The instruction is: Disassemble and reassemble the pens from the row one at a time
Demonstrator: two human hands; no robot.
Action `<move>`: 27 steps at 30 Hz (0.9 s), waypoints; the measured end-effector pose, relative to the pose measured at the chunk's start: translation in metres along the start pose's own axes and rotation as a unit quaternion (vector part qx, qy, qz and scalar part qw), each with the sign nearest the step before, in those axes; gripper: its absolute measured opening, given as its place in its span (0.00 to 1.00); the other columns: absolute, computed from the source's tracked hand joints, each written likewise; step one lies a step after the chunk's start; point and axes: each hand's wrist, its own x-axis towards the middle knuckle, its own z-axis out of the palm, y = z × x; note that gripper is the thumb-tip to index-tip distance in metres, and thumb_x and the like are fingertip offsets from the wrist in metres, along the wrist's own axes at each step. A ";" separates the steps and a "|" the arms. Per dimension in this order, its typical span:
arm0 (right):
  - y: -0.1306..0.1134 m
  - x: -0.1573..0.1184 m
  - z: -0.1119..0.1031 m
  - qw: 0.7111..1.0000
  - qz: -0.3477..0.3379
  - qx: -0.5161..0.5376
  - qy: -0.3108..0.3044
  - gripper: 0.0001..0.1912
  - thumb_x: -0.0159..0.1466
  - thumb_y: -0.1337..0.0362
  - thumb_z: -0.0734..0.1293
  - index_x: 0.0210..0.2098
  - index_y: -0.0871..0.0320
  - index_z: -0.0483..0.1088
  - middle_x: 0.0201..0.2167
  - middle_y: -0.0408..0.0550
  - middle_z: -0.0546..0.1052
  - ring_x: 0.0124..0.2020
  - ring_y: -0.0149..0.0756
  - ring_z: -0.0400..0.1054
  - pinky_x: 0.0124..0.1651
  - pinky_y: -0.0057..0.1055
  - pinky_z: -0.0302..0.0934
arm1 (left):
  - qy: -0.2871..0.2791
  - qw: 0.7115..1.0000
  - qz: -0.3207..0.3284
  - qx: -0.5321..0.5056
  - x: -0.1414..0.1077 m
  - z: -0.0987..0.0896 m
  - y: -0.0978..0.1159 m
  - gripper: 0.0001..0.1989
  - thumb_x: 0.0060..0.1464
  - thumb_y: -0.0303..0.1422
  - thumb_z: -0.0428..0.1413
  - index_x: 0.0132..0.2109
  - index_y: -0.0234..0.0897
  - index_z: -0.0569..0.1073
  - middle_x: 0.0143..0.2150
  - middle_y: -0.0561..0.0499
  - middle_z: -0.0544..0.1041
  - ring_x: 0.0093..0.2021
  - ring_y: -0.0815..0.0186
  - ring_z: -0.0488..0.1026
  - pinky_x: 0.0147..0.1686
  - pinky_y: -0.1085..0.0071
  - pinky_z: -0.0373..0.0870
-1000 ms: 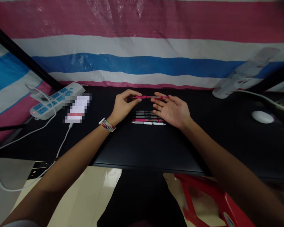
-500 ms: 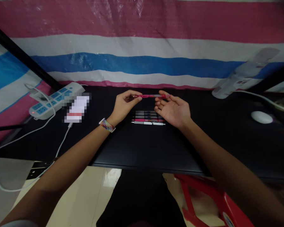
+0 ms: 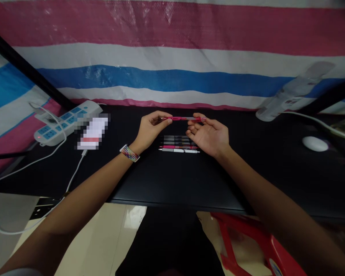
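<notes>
A pink pen (image 3: 184, 119) is held level above the black table (image 3: 166, 176). My left hand (image 3: 151, 128) pinches its left end between thumb and fingers. At its right end, my right hand (image 3: 208, 134) is turned palm up, with thumb and index finger closed on the tip and the other fingers loosely curled. Below the held pen, several pens lie side by side: dark ones at the back, then a pink pen (image 3: 172, 147), and a white pen (image 3: 176, 150) nearest the front. My right fingers hide some of their right ends.
On the left lie a white power strip (image 3: 87, 109), a blurred-out phone (image 3: 92, 134) and white cables. To the right are a clear bottle (image 3: 287, 96) and a white mouse (image 3: 315, 143). A red stool (image 3: 230, 245) stands below the table edge.
My right thumb and fingers have closed in on the right end of the held pink pen. My right hand has shifted slightly left; my left hand keeps its pinch.
</notes>
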 end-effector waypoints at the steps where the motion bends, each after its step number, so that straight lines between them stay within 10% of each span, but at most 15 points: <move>1: 0.000 0.000 0.000 1.000 0.001 -0.002 -0.001 0.16 0.63 0.54 0.70 0.48 0.51 0.79 0.40 0.52 0.84 0.45 0.48 0.78 0.52 0.49 0.77 | -0.002 1.000 0.000 0.000 0.000 0.000 0.000 0.15 0.56 0.42 0.76 0.44 0.38 0.88 0.40 0.48 0.88 0.39 0.64 0.82 0.44 0.67 0.79; 27: 0.000 -0.001 0.002 1.000 0.003 -0.002 0.000 0.20 0.65 0.51 0.70 0.53 0.50 0.80 0.43 0.51 0.85 0.46 0.48 0.78 0.55 0.49 0.76 | 0.000 1.000 -0.001 -0.003 -0.001 0.000 -0.001 0.13 0.56 0.41 0.75 0.44 0.39 0.88 0.37 0.49 0.85 0.36 0.66 0.79 0.38 0.69 0.77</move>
